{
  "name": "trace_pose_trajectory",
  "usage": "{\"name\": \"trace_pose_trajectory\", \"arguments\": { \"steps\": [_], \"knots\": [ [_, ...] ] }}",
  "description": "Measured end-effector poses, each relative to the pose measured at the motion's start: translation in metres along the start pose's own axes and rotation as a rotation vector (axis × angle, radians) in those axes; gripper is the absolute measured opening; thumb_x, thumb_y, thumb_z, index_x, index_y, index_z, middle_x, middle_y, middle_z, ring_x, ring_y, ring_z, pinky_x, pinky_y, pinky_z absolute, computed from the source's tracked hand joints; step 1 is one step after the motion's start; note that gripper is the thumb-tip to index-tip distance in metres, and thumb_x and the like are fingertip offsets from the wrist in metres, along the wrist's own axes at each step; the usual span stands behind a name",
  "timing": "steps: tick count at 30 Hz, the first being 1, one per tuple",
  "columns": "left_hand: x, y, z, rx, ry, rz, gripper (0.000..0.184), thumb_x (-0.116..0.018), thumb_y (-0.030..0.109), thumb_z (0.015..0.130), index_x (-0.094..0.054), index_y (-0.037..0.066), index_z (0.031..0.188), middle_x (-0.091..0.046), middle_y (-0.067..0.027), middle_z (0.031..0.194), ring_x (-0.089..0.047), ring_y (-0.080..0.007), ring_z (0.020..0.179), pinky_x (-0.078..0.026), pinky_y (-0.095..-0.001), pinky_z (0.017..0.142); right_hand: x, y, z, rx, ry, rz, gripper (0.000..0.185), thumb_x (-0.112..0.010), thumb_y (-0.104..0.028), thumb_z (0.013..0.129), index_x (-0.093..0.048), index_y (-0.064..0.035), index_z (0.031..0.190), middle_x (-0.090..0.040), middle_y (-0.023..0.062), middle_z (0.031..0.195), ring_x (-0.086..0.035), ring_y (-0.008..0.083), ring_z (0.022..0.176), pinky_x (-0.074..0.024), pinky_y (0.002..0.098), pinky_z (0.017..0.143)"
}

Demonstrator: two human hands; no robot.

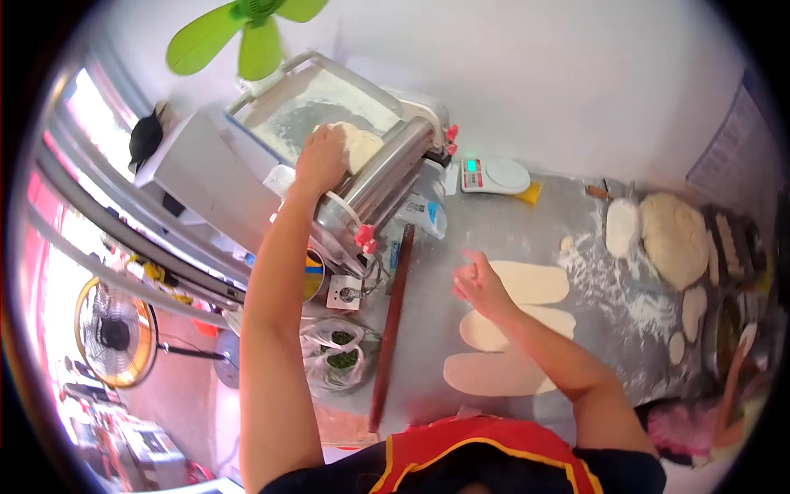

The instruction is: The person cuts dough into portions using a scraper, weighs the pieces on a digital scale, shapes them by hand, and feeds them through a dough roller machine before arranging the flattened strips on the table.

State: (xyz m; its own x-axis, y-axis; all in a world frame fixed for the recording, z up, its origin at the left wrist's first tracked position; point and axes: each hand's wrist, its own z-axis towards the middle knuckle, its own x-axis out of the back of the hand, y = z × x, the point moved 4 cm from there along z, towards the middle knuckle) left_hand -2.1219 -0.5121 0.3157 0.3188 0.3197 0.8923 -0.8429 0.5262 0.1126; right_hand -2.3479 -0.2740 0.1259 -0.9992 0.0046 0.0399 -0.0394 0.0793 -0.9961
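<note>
My left hand (321, 156) reaches onto the dough roller machine's floured tray, its fingers closed on the edge of a pale piece of dough (360, 146). That dough lies against the steel roller (387, 169); the fingertips are partly hidden. Over the table, my right hand (480, 284) holds nothing, with its fingers loosely bent and apart. Beside and beneath it lie flat oval dough sheets: an upper one (535, 281), a middle one (481, 331) and a lower one (485, 375). My right forearm covers parts of them.
A digital scale (502, 175) stands by the wall. At right are a large dough lump (673, 239), a smaller one (622, 228) and scattered flour. A dark red stick (393, 329) lies left of the sheets, near bagged greens (341, 350). A person in pink (679, 428) is at lower right.
</note>
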Motion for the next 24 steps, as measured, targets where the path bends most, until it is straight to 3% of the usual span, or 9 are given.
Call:
{"name": "trace_pose_trajectory", "arguments": {
  "steps": [5, 9, 15, 16, 19, 21, 24],
  "knots": [
    [-0.004, 0.002, 0.008, -0.008, -0.216, 0.07, 0.026, -0.054, 0.019, 0.086, -0.059, 0.008, 0.109, -0.056, -0.0146, 0.112, -0.051, -0.0358, 0.111, -0.044, -0.0433, 0.094, -0.017, -0.007, 0.041, -0.041, -0.016, 0.182, 0.053, -0.057, -0.015, 0.09, -0.03, -0.0066, 0.134, -0.055, 0.0126, 0.105, -0.06, 0.0174, 0.082, -0.0519, 0.0311, 0.069],
    [-0.01, -0.005, 0.007, -0.096, -0.064, -0.02, 0.027, -0.052, 0.019, 0.087, -0.06, 0.005, 0.109, -0.058, -0.0149, 0.112, -0.053, -0.0338, 0.107, -0.042, -0.0412, 0.092, -0.034, -0.022, 0.069, -0.059, -0.014, 0.252, 0.053, -0.057, -0.016, 0.09, -0.031, -0.0034, 0.133, -0.054, 0.0135, 0.109, -0.061, 0.0207, 0.081, -0.0532, 0.0331, 0.071],
    [-0.004, -0.002, 0.004, 0.009, -0.105, -0.059, 0.032, -0.051, 0.019, 0.089, -0.057, 0.012, 0.12, -0.053, -0.0075, 0.127, -0.05, -0.0282, 0.116, -0.041, -0.0387, 0.097, -0.055, -0.036, 0.134, -0.156, 0.021, 0.631, 0.05, -0.053, -0.022, 0.092, -0.032, -0.0031, 0.134, -0.051, 0.0149, 0.119, -0.06, 0.028, 0.097, -0.0537, 0.0388, 0.078],
    [-0.004, -0.002, 0.003, 0.023, -0.087, -0.064, 0.033, -0.051, 0.019, 0.089, -0.056, 0.013, 0.121, -0.052, -0.0072, 0.129, -0.05, -0.028, 0.117, -0.041, -0.0387, 0.097, -0.057, -0.029, 0.147, -0.246, 0.016, 0.764, 0.051, -0.051, -0.025, 0.094, -0.031, -0.0035, 0.135, -0.043, 0.0164, 0.131, -0.054, 0.0334, 0.11, -0.0519, 0.043, 0.084],
    [0.004, 0.006, 0.0, 0.086, -0.115, -0.026, 0.036, -0.052, 0.017, 0.088, -0.054, 0.014, 0.123, -0.05, -0.0083, 0.131, -0.049, -0.0284, 0.118, -0.041, -0.0389, 0.097, -0.07, -0.024, 0.169, -0.385, 0.014, 0.986, 0.053, -0.047, -0.032, 0.096, -0.029, -0.0036, 0.137, -0.034, 0.0164, 0.141, -0.042, 0.0378, 0.125, -0.0433, 0.0482, 0.096],
    [0.001, 0.003, 0.005, 0.124, -0.213, -0.013, 0.035, -0.052, 0.016, 0.087, -0.055, 0.014, 0.122, -0.051, -0.0101, 0.13, -0.048, -0.029, 0.119, -0.041, -0.0393, 0.098, -0.08, -0.025, 0.18, -0.413, 0.033, 1.055, 0.055, -0.042, -0.037, 0.097, -0.028, -0.0032, 0.138, -0.031, 0.0164, 0.144, -0.033, 0.0378, 0.131, -0.0356, 0.0499, 0.102],
    [-0.003, -0.001, 0.004, 0.034, -0.104, -0.018, 0.03, -0.052, 0.015, 0.086, -0.059, 0.013, 0.115, -0.053, -0.0124, 0.127, -0.047, -0.0296, 0.12, -0.042, -0.0399, 0.096, -0.09, -0.023, 0.2, -0.401, 0.019, 1.14, 0.056, -0.036, -0.042, 0.098, -0.027, -0.0044, 0.138, -0.03, 0.016, 0.145, -0.024, 0.0367, 0.136, -0.0272, 0.0512, 0.107]
  ]
}}
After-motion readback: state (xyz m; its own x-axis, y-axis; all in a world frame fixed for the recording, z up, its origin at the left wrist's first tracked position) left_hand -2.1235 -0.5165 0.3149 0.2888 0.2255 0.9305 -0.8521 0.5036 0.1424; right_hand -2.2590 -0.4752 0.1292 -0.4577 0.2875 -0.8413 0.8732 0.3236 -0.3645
